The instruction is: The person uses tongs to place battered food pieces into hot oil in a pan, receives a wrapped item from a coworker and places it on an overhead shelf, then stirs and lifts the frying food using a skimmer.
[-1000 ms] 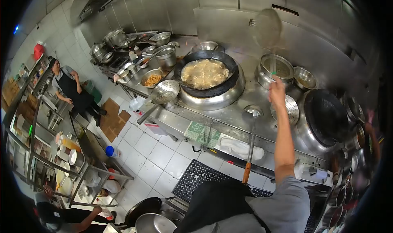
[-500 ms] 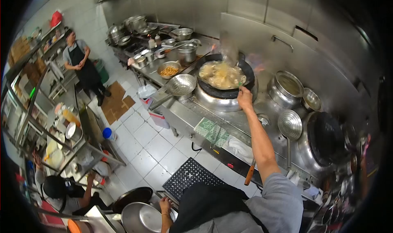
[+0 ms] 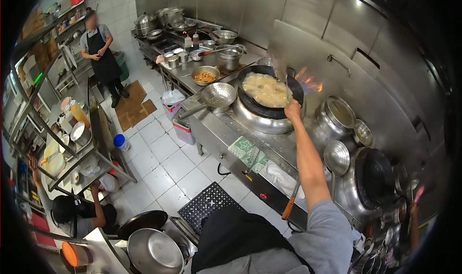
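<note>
At the wok (image 3: 296, 88), my right hand (image 3: 292, 110) is closed at the near right rim. A thin, upright utensil with a green spot rises from my fist; its kind is too small to make out. Bubbling pale yellow food in liquid (image 3: 265, 90) fills the wok's middle, with steam above. Orange flames (image 3: 309, 80) flare beyond the right rim. My left hand is out of the picture. A perforated strainer (image 3: 219, 96) with a long handle rests left of the wok.
Right of the wok stand a lidless metal pot (image 3: 340, 112), a second strainer (image 3: 336, 157) and a dark wok (image 3: 374, 177). A bowl of brown pieces (image 3: 205, 75) sits further left. One person (image 3: 103, 57) stands back left; another (image 3: 72, 216) is lower left. A black mat (image 3: 210, 207) covers floor tiles.
My right hand stays at the wok rim with the utensil, now more upright. My left hand has left the view. The flames show brighter, and the camera view has shifted.
</note>
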The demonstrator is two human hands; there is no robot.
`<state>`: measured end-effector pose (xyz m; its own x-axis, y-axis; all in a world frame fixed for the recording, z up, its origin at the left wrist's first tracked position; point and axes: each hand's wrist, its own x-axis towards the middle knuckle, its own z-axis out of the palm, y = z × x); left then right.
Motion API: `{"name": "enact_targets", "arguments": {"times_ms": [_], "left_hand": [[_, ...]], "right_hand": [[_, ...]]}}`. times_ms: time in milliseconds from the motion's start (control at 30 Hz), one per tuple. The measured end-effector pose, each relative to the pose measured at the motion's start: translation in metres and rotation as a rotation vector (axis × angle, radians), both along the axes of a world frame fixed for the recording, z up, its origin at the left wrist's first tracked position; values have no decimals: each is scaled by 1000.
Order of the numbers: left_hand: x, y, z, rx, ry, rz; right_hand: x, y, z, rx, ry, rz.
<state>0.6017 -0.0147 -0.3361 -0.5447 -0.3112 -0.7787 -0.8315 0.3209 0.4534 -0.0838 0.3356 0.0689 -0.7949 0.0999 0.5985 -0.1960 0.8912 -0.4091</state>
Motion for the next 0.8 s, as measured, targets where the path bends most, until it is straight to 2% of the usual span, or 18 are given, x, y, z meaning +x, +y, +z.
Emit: {"name": "enact_targets", "arguments": {"times_ms": [33, 67, 133, 167, 200, 267, 300, 333, 400, 433, 567, 600, 633, 667, 700, 733, 767, 800], "left_hand": [[-1, -2, -4, 7, 8, 8], [-4, -4, -9, 13, 14, 22], [-13, -10, -20, 51, 48, 124], [-22, -12, -23, 92, 69, 215], [-31, -15, -32, 179, 91, 395], [-55, -15, -37, 358, 176, 741], [-66, -11, -25, 358, 300, 759], [-79, -8, -8, 461, 300, 867], [-92, -9, 3, 434, 258, 770], [-101, -4, 21, 388, 222, 700], [-96, 4, 23, 248, 226, 554], [-91, 7, 30, 250, 217, 559], [-87, 9, 44, 184, 196, 466], [-81, 9, 53, 115, 174, 369], [-44, 1, -70, -30, 227, 46], [-47, 3, -57, -261, 286, -291], [-37, 4, -65, -503, 368, -550], [-32, 2, -74, -479, 252, -643]], "right_hand": [[-3, -1, 12, -296, -353, 17], [1, 0, 25, -294, -348, 13], [8, -7, 46, -316, -594, -18], [14, -10, 46, -202, -437, 6], [18, -13, 38, -180, -434, 24], [14, -13, 7, -113, 114, 64], [6, -11, -6, -72, 222, 98], [8, -14, -2, -70, 205, 99], [10, -19, 14, -457, -539, 87], [12, -19, 18, -544, -615, 118], [24, -13, -1, -553, -396, 144], [12, -1, -34, -288, 68, 176], [17, -1, -40, -13, 527, 202], [22, 4, -43, -13, 516, 199], [51, -8, -16, -236, 97, 157], [71, -14, -4, -456, -326, 107], [65, -6, -9, -602, -486, 115], [65, -1, -3, -717, -640, 223]]}}
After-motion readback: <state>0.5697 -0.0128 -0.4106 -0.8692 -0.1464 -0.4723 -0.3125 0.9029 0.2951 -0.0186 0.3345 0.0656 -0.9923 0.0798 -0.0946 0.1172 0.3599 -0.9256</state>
